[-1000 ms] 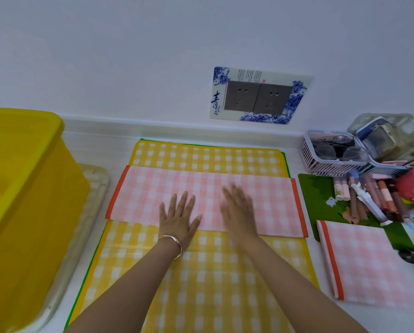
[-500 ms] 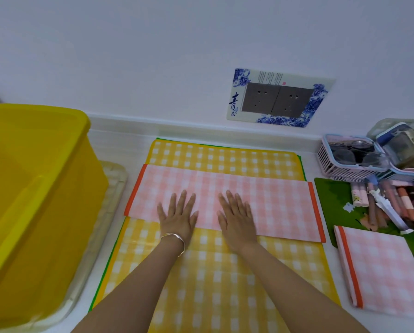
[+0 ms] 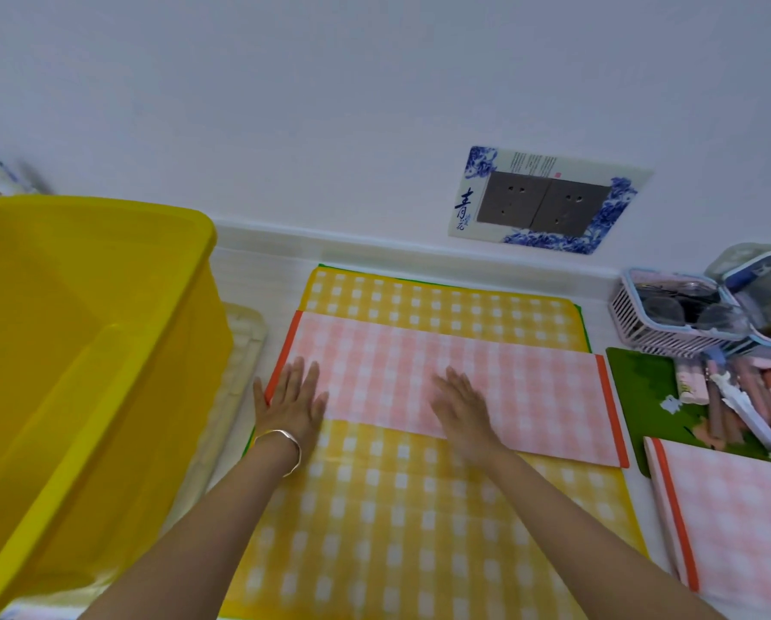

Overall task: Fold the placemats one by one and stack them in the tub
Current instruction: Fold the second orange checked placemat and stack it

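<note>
Only the head view to go on, so here's what I can see standing next to them. The pink placemat (image 3: 531, 396) is folded into a long strip and lies across the yellow placemat (image 3: 397, 521) spread on the surface, right in front of the person. Both hands are flat, fingers straight, palms down, gripping nothing. The left hand (image 3: 292, 396) sits on the strip's left end, fingers partly over the orange trim. The right hand (image 3: 461, 407) is on the strip near the middle, and it's a bit blurry so I wouldn't swear to more than that.

My read is that they're pressing the fold flat. To do it well I'd pin the left end and sweep the other palm out towards the right end so no air or ripples get trapped. I'd also check the long edges line up before creasing hard. Then bring one orange end over to meet the other.

Orientation: the strip's long axis runs left to right, parallel-ish to the wall, with an orange short end on each side. It's slightly skewed, the right end sitting nearer the person than the left.

The yellow tub (image 3: 106, 208) is just left of the mats, so it's an easy drop. Another folded pink one (image 3: 728, 521) waits on the right
</note>
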